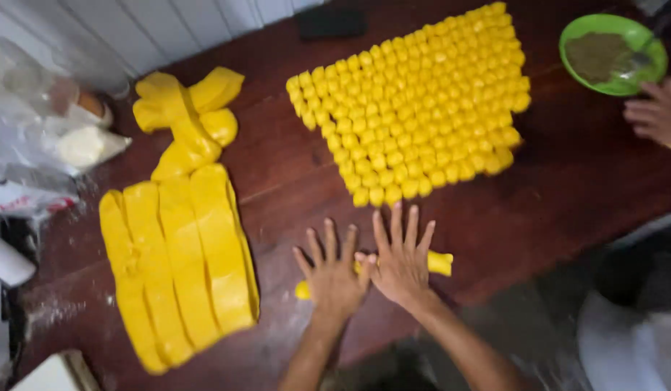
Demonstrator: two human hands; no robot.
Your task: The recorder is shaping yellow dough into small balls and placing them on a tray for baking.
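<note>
- Dark reddish wooden table (567, 188) fills the view, dusted with pale flour at its near left; white panelled wall (154, 29) runs along the far edge.
- Left hand (334, 276) lies flat, fingers spread, palm pressed down on a yellow dough roll (439, 262); nothing is clasped.
- Right hand (400, 262) sits just beside it, thumbs touching, likewise splayed and pressing on the same roll, not closed around it.
- One end of the roll pokes out to the right of the right hand, the other shows at the near left of the left hand.
- Far of the hands, a wide block of small yellow dough pieces (415, 101) sits packed in rows.
- At left, thick yellow dough strips (179, 261) lie side by side, with folded dough lumps (187, 116) farther back.
- Clear plastic bags (38, 123) rest at far left.
- At far right, a green bowl (574, 32) holds brownish filling, and another person's hand (657, 112) rests near it.
</note>
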